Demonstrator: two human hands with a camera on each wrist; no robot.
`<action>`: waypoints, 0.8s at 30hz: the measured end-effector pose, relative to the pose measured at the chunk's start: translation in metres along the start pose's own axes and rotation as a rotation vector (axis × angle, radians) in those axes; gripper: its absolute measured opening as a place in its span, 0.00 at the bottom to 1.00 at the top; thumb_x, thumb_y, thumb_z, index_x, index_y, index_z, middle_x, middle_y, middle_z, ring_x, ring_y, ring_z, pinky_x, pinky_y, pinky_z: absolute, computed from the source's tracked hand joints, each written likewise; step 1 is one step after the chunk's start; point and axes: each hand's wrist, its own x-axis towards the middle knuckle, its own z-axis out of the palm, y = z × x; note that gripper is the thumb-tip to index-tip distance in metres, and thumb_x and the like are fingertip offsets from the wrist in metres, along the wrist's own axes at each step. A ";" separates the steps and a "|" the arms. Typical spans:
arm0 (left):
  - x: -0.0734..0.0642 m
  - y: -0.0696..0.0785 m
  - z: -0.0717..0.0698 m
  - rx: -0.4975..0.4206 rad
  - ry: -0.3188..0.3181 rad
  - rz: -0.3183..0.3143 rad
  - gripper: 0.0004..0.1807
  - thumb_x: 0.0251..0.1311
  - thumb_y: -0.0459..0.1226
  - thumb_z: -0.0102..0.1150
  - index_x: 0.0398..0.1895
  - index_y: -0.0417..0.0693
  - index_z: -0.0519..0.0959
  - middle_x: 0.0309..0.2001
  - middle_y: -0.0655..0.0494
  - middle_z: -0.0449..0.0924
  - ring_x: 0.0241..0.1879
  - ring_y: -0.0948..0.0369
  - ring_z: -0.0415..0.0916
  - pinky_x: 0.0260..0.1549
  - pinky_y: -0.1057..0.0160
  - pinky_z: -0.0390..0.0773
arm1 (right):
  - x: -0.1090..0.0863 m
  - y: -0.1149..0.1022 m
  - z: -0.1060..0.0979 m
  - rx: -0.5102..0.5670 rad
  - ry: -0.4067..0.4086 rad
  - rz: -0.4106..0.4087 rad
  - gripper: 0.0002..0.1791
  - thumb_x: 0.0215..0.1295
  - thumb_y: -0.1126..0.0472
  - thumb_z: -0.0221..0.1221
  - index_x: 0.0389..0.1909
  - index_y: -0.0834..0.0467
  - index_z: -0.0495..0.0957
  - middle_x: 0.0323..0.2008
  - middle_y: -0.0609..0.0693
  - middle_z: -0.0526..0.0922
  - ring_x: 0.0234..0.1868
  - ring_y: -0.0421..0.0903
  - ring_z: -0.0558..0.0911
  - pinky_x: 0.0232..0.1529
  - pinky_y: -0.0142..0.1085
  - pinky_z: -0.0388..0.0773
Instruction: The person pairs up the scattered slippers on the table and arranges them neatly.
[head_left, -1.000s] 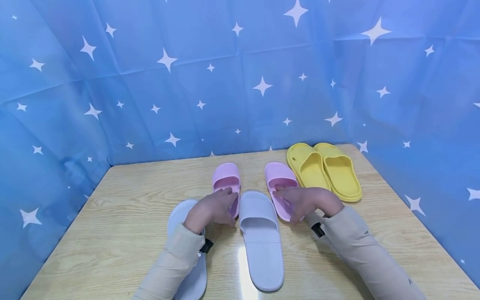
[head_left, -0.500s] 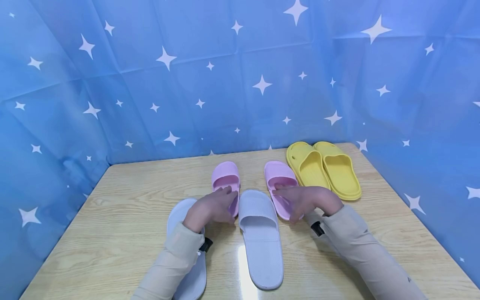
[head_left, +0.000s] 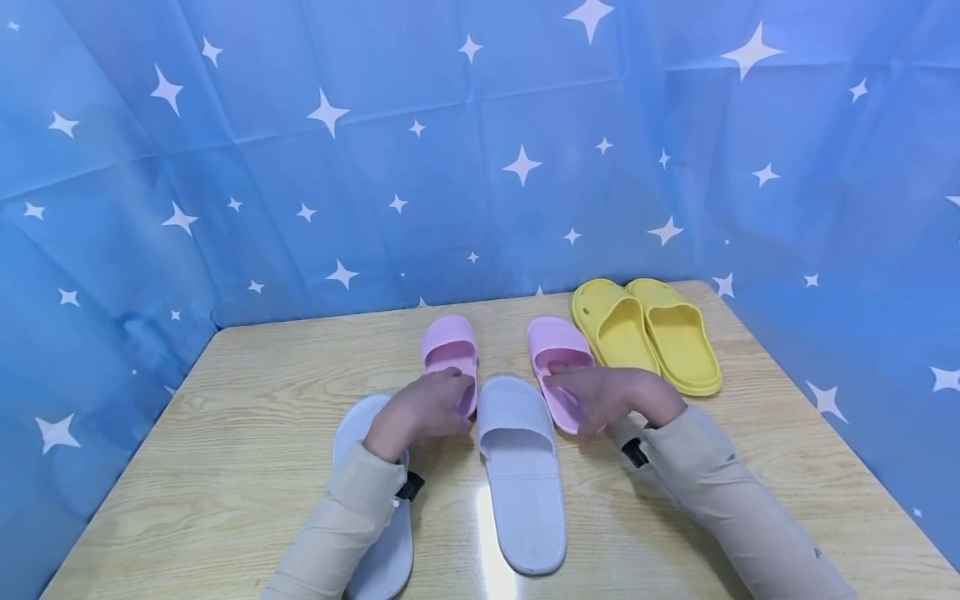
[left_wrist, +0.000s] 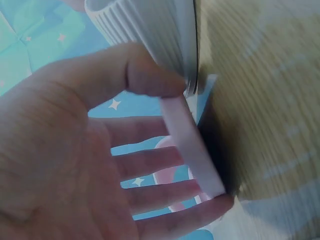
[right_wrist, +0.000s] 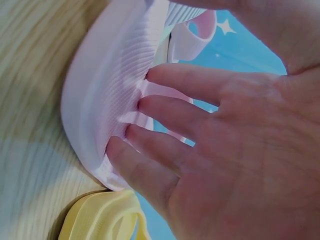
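Though with scant room to the middle slipper's (head_left: 523, 508) edges, hands (head_left: 431, 404) (head_left: 611, 392) on pink slippers (head_left: 449, 332) (head_left: 557, 335): left in a grip, right straight-fingered.

My head view (head_left: 480, 500) from above, forward and down; close wrist views toward fingers (right_wrist: 195, 82); pink slippers (head_left: 558, 332) in all.

No text, brand or number can be read. The right sleeve (head_left: 750, 525) bears a small dark mark (head_left: 817, 552), perhaps a letter or logo, too small to make out.
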 end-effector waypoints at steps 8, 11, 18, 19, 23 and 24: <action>0.002 -0.002 0.000 0.016 0.057 0.037 0.14 0.60 0.39 0.66 0.48 0.46 0.80 0.45 0.52 0.77 0.39 0.55 0.71 0.43 0.55 0.75 | 0.003 0.004 0.000 -0.046 0.038 -0.027 0.57 0.48 0.65 0.72 0.80 0.67 0.54 0.81 0.68 0.51 0.82 0.65 0.52 0.77 0.54 0.64; 0.004 -0.002 0.000 0.015 0.077 0.044 0.09 0.63 0.39 0.64 0.43 0.46 0.78 0.41 0.52 0.75 0.36 0.55 0.71 0.40 0.56 0.73 | 0.005 0.005 0.000 -0.066 0.059 -0.037 0.55 0.49 0.66 0.71 0.79 0.67 0.55 0.80 0.69 0.52 0.82 0.66 0.52 0.78 0.56 0.61; 0.007 -0.002 0.002 0.002 0.119 0.080 0.07 0.69 0.40 0.58 0.34 0.48 0.73 0.36 0.52 0.71 0.33 0.55 0.69 0.37 0.59 0.72 | 0.008 0.009 0.002 -0.066 0.093 -0.042 0.53 0.48 0.70 0.70 0.78 0.67 0.59 0.80 0.69 0.54 0.80 0.67 0.57 0.75 0.56 0.66; 0.007 -0.002 0.003 0.003 0.121 0.083 0.07 0.70 0.40 0.58 0.35 0.48 0.74 0.36 0.52 0.71 0.34 0.55 0.70 0.38 0.58 0.72 | 0.009 0.010 0.003 -0.068 0.098 -0.046 0.53 0.48 0.70 0.71 0.78 0.67 0.59 0.80 0.69 0.54 0.80 0.67 0.57 0.76 0.57 0.66; 0.007 -0.002 0.004 0.003 0.123 0.086 0.10 0.73 0.40 0.55 0.48 0.44 0.80 0.44 0.49 0.77 0.38 0.54 0.72 0.43 0.56 0.76 | 0.012 0.012 0.005 -0.078 0.127 -0.061 0.53 0.47 0.70 0.70 0.77 0.68 0.60 0.79 0.70 0.56 0.80 0.68 0.55 0.77 0.59 0.62; 0.007 -0.002 0.004 -0.001 0.126 0.084 0.13 0.73 0.39 0.55 0.52 0.43 0.80 0.47 0.47 0.78 0.40 0.53 0.73 0.45 0.55 0.77 | 0.013 0.012 0.005 -0.079 0.135 -0.060 0.52 0.47 0.70 0.70 0.77 0.67 0.60 0.79 0.70 0.56 0.81 0.68 0.55 0.77 0.59 0.61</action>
